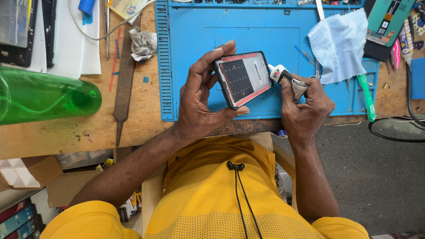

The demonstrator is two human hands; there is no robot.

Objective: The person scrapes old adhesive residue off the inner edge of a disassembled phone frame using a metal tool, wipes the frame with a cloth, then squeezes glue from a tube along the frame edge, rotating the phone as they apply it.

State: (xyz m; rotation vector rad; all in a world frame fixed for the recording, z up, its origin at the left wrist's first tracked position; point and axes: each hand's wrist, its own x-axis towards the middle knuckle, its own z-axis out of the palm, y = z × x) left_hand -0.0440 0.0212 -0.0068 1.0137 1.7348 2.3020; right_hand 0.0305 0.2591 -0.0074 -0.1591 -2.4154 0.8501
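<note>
My left hand (199, 95) grips the black rectangular phone frame with red edging (243, 79), tilted above the blue silicone work mat (195, 44). My right hand (305, 104) squeezes 1 small crumpled glue tube (287, 79), its nozzle touching the frame's edge.

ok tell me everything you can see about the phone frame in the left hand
The phone frame is a dark rectangular shell with a reddish border inside its rim, a black dotted panel and a pale grey metal section. It is held tilted above the blue mat. The left hand grips its left edge; the glue tube in the right hand touches its right edge.
</note>
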